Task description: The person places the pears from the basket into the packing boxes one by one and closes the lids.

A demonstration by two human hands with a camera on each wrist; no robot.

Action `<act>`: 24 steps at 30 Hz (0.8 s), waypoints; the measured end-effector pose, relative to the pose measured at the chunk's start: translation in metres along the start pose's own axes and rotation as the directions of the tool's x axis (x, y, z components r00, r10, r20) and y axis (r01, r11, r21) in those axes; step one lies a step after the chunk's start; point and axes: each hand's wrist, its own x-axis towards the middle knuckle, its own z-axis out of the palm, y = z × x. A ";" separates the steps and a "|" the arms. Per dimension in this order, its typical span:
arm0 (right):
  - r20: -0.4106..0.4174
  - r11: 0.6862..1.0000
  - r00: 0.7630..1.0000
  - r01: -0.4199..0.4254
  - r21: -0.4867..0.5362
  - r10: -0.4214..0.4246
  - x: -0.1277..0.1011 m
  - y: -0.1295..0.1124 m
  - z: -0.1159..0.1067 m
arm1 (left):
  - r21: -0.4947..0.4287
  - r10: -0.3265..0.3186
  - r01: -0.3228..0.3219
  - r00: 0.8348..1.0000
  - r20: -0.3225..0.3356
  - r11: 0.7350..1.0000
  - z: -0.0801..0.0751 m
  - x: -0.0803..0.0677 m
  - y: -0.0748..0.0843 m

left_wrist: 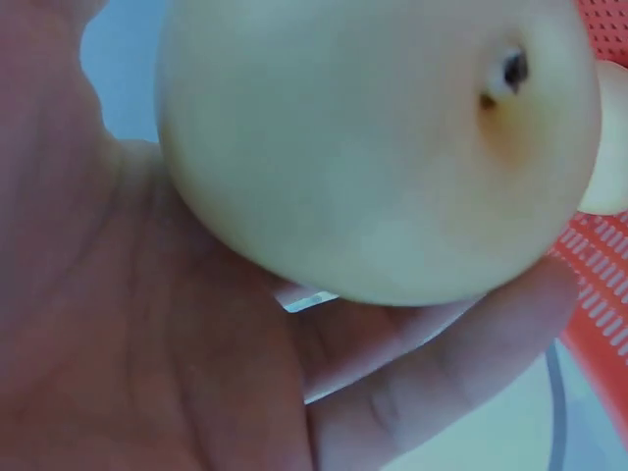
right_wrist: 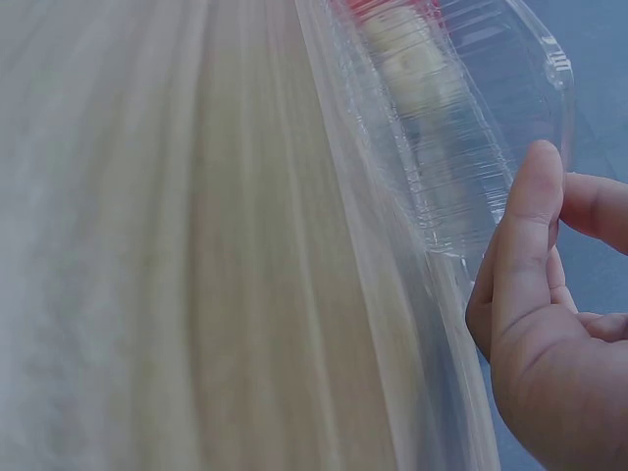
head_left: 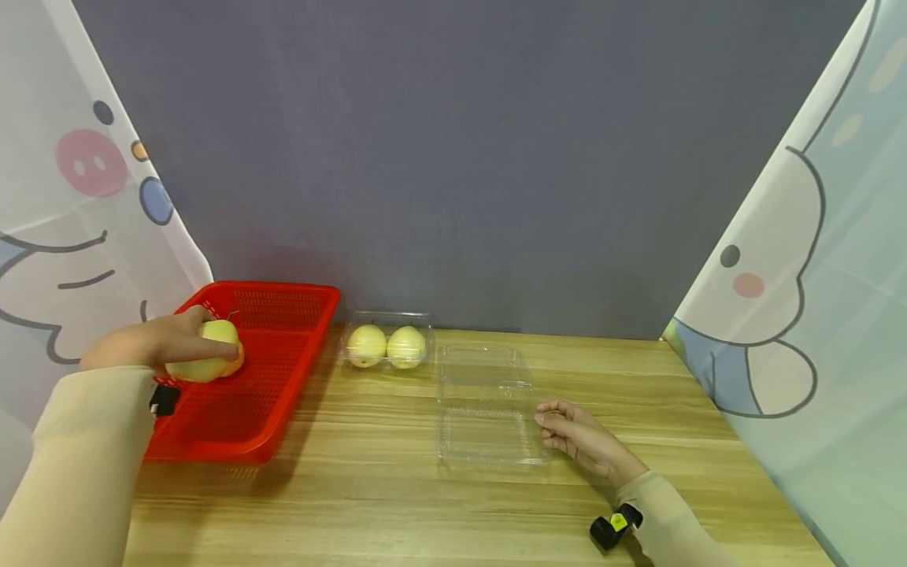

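Over the red basket (head_left: 276, 370), left hand (head_left: 152, 342) cupping a pear (head_left: 209, 354); right hand (head_left: 577, 437) relaxed beside clear tray (head_left: 485, 405).

Pale yellow-green pear (head_left: 205, 353): round, smooth, small dark calyx dimple showing in left wrist view; held above left near part of red perforated basket (head_left: 283, 346), far left on table. Clear plastic clamshell box (head_left: 485, 405): empty, lid open flat toward far side, lying mid-table, right of basket, near edge toward right.
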 end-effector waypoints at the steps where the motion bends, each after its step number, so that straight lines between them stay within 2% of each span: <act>1: -0.001 1.000 1.000 0.000 0.000 0.000 0.000 0.000 0.000 | 0.000 0.004 -0.004 1.000 -0.001 1.000 0.001 -0.001 0.003; 7: -0.002 1.000 1.000 -0.003 0.008 0.003 0.000 -0.001 0.001 | 0.058 0.027 -0.027 1.000 -0.004 0.998 0.002 -0.005 0.016; 11: 0.007 1.000 1.000 0.002 0.010 -0.002 -0.001 -0.003 0.001 | 0.117 0.054 -0.050 0.998 -0.029 0.992 0.004 -0.006 0.021; 17: 0.005 1.000 1.000 0.005 0.006 -0.005 -0.002 -0.004 0.001 | 0.140 0.106 -0.096 0.993 -0.059 0.985 0.008 -0.007 0.030; 24: -0.002 1.000 1.000 -0.001 0.004 0.001 -0.001 -0.003 0.002 | 0.169 0.115 -0.103 0.991 -0.063 0.980 0.010 -0.009 0.036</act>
